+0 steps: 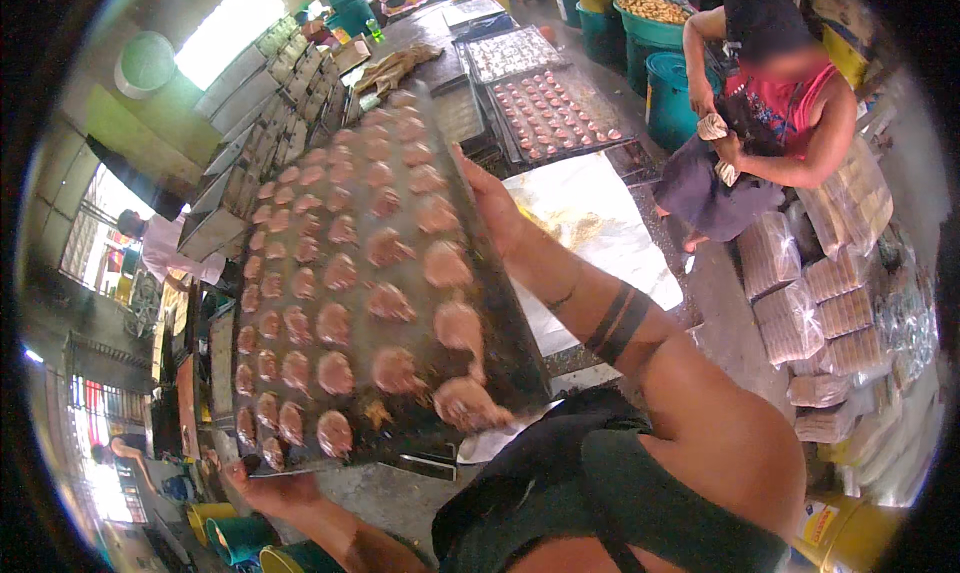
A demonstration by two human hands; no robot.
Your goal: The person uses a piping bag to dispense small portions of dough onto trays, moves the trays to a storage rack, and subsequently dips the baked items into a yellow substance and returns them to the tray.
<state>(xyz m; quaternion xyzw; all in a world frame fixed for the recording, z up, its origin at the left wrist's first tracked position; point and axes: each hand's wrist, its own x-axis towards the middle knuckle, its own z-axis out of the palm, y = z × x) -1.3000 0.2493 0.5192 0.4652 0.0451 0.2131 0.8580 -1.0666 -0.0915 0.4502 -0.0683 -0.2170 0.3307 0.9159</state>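
A large dark baking tray is tilted up in front of me. Rows of glossy pinkish-brown dollops cover it, and a few near its lower right edge are smeared. At the tray's lower left corner, my left hand grips the edge from below. My right hand holds the right edge farther up, its fingers partly hidden behind the tray. Beyond it on the table lie a second tray of pinkish dollops and a tray with pale pieces. White paper with yellowish crumbs is spread beside my right forearm.
On the right a seated person handles a bunched cloth. Stacks of plastic-wrapped goods stand below them. A teal tub of light-brown pieces and a lidded teal bin are behind. A rack of trays rises at left; buckets stand low left.
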